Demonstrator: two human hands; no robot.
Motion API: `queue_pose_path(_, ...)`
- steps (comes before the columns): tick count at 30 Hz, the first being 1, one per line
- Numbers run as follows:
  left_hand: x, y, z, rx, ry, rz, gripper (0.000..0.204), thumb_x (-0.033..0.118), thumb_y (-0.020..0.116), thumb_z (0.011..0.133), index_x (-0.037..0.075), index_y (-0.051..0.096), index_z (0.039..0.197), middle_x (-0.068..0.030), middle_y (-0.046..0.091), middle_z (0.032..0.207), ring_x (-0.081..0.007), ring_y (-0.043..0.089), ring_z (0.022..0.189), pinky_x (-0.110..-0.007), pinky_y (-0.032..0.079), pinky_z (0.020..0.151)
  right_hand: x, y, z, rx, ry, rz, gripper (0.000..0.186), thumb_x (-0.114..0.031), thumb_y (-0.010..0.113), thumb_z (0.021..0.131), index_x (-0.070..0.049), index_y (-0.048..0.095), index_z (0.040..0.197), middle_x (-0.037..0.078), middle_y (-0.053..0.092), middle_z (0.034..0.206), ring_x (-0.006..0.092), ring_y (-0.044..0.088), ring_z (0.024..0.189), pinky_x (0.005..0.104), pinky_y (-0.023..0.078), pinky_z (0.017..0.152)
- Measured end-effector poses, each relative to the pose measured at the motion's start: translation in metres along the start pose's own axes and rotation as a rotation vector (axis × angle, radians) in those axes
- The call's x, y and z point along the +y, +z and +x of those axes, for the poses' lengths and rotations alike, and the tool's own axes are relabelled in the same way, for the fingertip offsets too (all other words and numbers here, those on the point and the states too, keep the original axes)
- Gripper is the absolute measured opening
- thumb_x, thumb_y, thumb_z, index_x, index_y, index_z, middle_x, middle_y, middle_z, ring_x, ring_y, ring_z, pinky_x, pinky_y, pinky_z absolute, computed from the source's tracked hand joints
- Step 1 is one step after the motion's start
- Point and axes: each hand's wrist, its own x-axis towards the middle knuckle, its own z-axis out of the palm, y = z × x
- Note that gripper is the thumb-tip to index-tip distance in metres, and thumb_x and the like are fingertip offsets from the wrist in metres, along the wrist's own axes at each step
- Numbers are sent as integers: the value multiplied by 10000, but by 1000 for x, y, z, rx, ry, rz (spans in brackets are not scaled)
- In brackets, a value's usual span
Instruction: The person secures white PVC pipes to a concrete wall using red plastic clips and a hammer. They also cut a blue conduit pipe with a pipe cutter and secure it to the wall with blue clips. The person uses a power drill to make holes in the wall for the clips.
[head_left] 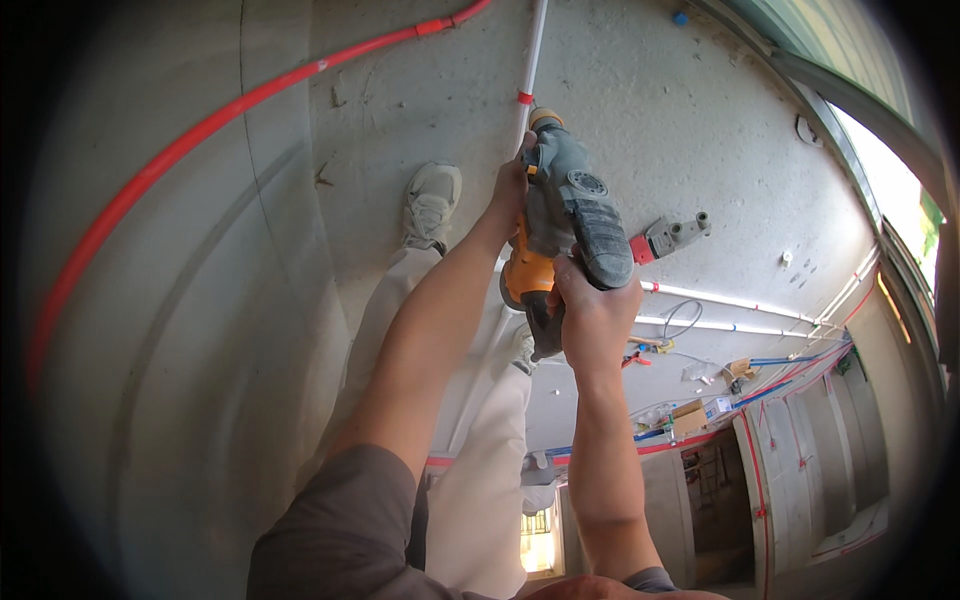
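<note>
A grey and orange rotary hammer (598,232) is held in both hands, its nose toward the grey floor. Around its rear handle, my right hand (600,318) is closed. Further forward, my left hand (512,192) grips the tool's left side near the front, though its fingers are partly hidden behind the body. The tan chuck collar (545,118) sits close beside a white pipe (533,55) with a red clip (525,97). Whether a bit touches the floor, I cannot tell. A grey tool with a red end (675,238) lies to the right of the hammer.
A thick red pipe (170,155) curves along the left wall. More white pipes (730,299) run across the floor at right, near a red-handled hand tool (637,360) and cardboard boxes (690,417). My shoe (432,205) stands left of the hammer. A metal frame (850,160) borders the right.
</note>
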Motion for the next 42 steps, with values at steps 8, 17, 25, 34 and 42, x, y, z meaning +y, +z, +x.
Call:
queue_pose_path(8,-17,-5,25,203,-73,124,887,791,579,923,-62,739,1108,-152,721,1069,-255,654,997,-373,491,901,-19,-3,10,-27,62,1,175,-12,688,845,60,639,997,92,651,751,145,596,539,283,470,501)
queue_pose_path(17,-5,24,7,268,98,255,867,773,553,947,-71,753,918,-119,660,784,-214,600,795,-378,480,788,-33,-30,29,-99,63,1,98,-28,659,840,43,647,906,112,639,726,171,589,539,313,479,491)
queue_pose_path(25,-10,29,19,227,36,273,747,700,584,985,-26,759,993,-34,665,870,-154,589,842,-343,488,805,-40,-45,55,-116,107,13,76,-38,649,822,35,643,803,99,605,651,180,555,507,316,444,495)
queue_pose_path(34,-46,6,45,216,590,750,466,438,623,1010,-11,701,916,-78,683,819,-208,617,755,-387,507,699,-39,-24,47,-135,54,-133,84,-55,642,806,19,642,766,61,616,611,139,566,501,302,443,499)
queue_pose_path(42,-60,-21,76,127,562,512,230,243,617,954,22,663,912,-83,687,816,-231,629,761,-416,524,692,-35,10,44,-99,71,-106,125,-33,652,833,36,638,730,75,610,617,155,551,494,311,431,491)
